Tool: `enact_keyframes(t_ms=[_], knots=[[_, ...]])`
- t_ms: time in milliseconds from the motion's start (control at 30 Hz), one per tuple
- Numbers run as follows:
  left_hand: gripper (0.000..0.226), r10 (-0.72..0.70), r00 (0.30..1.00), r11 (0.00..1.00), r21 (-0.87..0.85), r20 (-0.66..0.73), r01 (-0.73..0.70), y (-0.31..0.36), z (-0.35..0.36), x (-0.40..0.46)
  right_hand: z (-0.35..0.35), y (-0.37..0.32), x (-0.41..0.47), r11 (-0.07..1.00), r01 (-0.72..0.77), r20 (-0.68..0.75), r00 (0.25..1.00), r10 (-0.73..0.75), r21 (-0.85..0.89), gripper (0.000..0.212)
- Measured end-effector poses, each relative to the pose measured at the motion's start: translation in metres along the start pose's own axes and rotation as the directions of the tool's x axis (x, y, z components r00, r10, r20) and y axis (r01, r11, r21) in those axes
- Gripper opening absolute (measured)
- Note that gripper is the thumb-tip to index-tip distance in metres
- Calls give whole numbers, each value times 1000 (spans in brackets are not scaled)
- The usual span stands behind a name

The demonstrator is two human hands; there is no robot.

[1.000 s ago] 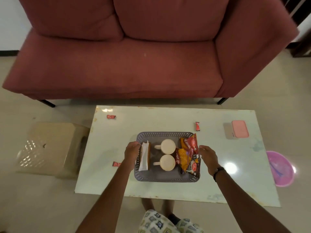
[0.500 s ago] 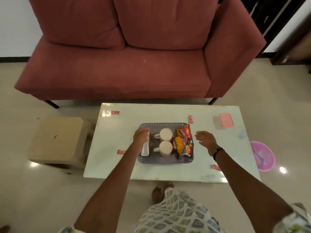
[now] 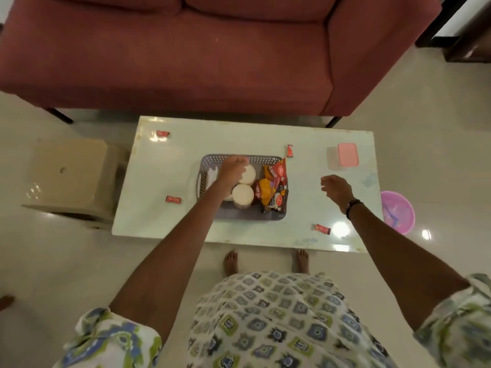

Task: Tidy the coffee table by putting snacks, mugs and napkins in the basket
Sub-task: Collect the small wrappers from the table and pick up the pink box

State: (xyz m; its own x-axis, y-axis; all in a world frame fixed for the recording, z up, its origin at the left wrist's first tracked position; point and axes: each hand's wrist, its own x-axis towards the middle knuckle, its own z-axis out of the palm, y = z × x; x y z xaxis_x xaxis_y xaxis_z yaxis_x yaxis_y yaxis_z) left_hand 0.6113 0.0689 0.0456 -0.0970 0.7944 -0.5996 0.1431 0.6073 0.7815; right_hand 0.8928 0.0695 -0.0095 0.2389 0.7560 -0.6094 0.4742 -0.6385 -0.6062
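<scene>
The grey basket [image 3: 265,159] sits in the middle of the pale coffee table [image 3: 159,168]. Inside it are two white mugs [image 3: 242,195], folded white napkins [image 3: 211,176] at its left side and red and orange snack packets [image 3: 273,187] at its right side. My left hand [image 3: 233,168] hovers over the far mug with loosely curled fingers and holds nothing. My right hand [image 3: 336,188] hangs above the table, well right of the basket, fingers loosely curled and empty.
Small red candy wrappers lie on the table at the far left [image 3: 162,133], behind the basket [image 3: 290,150], left of it [image 3: 173,199] and near the front right [image 3: 322,229]. A pink-lidded box [image 3: 347,154] stands far right. A beige stool [image 3: 71,176], pink basin [image 3: 398,211] and red sofa [image 3: 186,62] surround the table.
Both hands have left the basket's sides. My left hand moved over the mugs and my right hand drew away to the right. The view has risen.
</scene>
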Motion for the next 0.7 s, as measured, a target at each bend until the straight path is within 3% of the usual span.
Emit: enact_keyframes(t_ms=[67,200,433,700], knots=[[13,-4,1000,1000,21,21,4,0,28,7,-16,9,19,979,30,-24,999,-36,-201,34],[18,-41,999,999,-15,-11,41,-5,90,19,-49,37,62,922,134,-24,988,-153,-363,34],[17,-125,990,964,-244,-66,106,-39,190,34,-88,68,153,887,67,-35,995,-94,-456,57],[11,-247,962,899,-398,-119,181,-98,236,24,-56,86,252,889,-89,-106,993,45,-450,93]])
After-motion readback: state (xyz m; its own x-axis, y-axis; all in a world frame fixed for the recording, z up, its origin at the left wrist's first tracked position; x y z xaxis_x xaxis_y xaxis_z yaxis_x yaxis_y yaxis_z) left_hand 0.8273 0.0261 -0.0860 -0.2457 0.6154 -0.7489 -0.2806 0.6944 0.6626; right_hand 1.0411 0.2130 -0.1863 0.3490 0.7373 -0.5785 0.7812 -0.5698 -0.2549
